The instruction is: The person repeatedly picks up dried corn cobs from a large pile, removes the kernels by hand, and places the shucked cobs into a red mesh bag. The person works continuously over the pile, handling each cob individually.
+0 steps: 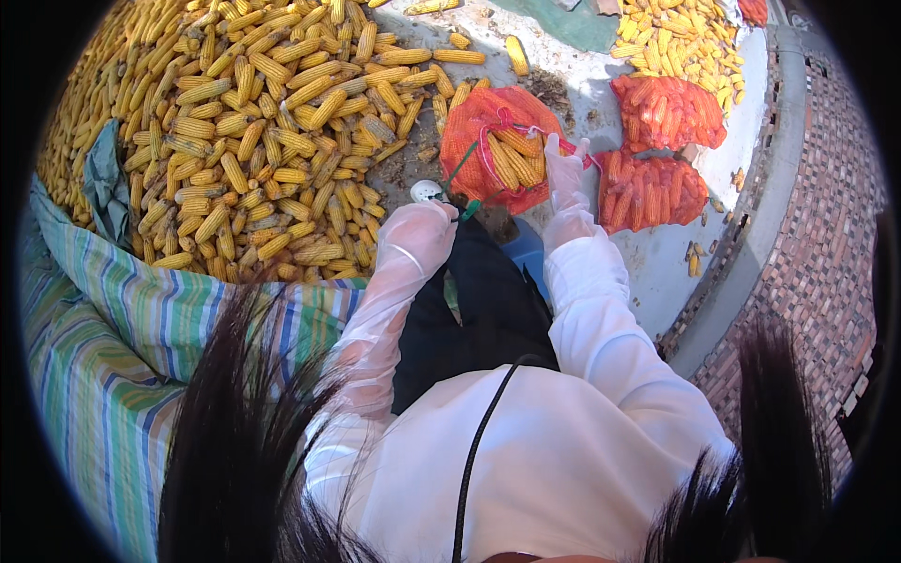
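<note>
An orange mesh bag (467,169) with corn cobs (517,158) inside stands between my feet, its mouth facing me. A red drawstring and a green cord (461,167) run at its mouth. My left hand (420,229), in a clear plastic glove, is curled into a fist on the green cord, left of the bag. My right hand (569,186), also gloved, holds the red-edged rim at the bag's right side. Its grip is partly hidden by the fingers.
A large heap of corn cobs (232,141) fills the left, bordered by a striped tarp (105,338). Two filled mesh bags (669,112) (651,190) lie at right, before a smaller cob pile (669,42). A curb (739,246) edges brick paving (795,295). Something blue (529,253) shows beside my leg.
</note>
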A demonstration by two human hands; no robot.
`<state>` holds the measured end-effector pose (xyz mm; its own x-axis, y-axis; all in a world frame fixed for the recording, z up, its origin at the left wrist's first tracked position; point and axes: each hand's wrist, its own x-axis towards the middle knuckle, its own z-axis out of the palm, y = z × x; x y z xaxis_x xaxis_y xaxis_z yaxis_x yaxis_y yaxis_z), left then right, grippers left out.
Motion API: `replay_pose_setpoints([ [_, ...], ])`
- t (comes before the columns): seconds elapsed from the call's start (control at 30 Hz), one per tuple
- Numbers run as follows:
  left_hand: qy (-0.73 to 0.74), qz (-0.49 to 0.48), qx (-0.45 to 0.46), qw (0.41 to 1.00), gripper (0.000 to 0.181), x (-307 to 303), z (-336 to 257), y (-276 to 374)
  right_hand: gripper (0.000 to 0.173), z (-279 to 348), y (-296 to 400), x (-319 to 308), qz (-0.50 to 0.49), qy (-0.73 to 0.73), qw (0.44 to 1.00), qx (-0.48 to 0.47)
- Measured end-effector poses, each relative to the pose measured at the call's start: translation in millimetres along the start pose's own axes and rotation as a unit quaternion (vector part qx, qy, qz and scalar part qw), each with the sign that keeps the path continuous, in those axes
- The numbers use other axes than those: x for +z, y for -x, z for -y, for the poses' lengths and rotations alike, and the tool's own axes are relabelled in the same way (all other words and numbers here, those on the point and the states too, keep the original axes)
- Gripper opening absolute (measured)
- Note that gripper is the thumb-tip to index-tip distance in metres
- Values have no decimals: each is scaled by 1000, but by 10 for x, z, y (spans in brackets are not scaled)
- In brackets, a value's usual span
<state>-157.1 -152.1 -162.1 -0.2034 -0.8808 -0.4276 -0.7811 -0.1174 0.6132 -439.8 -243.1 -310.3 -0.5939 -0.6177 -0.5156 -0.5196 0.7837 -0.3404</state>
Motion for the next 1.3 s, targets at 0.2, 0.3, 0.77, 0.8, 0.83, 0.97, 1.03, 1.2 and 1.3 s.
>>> replay_pose_setpoints([
  [0.2, -88, 25, 2, 996, 14, -53, -2, 46, 54, -442, -327, -82, 79, -644, 760, 24],
  [0.3, -62, 17, 21, 998, 12, -6, 42, 35, 47, -233, -632, -172, 194, -398, 895, 47],
  [0.77, -42, -178, -78, 980, 25, 269, 571, 305, 52, -48, -290, 934, -83, 408, 892, -178],
  [0.8, -47, -181, -82, 979, 24, 444, 688, 321, 52, 175, -332, 798, 11, 429, 888, -166],
  [0.83, -51, -174, -68, 981, 24, 527, 754, 301, 51, 222, -412, 587, 97, 441, 882, -135],
  [0.97, 19, -170, -77, 982, 21, 656, 794, 394, 22, -220, -1354, 215, -42, 40, 981, -185],
  [1.03, 121, -173, -119, 970, 19, 852, 874, 509, 15, -37, -1605, -132, 55, -166, 972, -154],
  [1.2, 117, -130, -186, 967, 19, 612, 915, 654, 70, -4, -838, -459, -16, 170, 970, -176],
  [1.3, 159, -140, -276, 937, 22, 638, 950, 908, 68, 264, -40, -412, 12, 127, 980, -155],
])
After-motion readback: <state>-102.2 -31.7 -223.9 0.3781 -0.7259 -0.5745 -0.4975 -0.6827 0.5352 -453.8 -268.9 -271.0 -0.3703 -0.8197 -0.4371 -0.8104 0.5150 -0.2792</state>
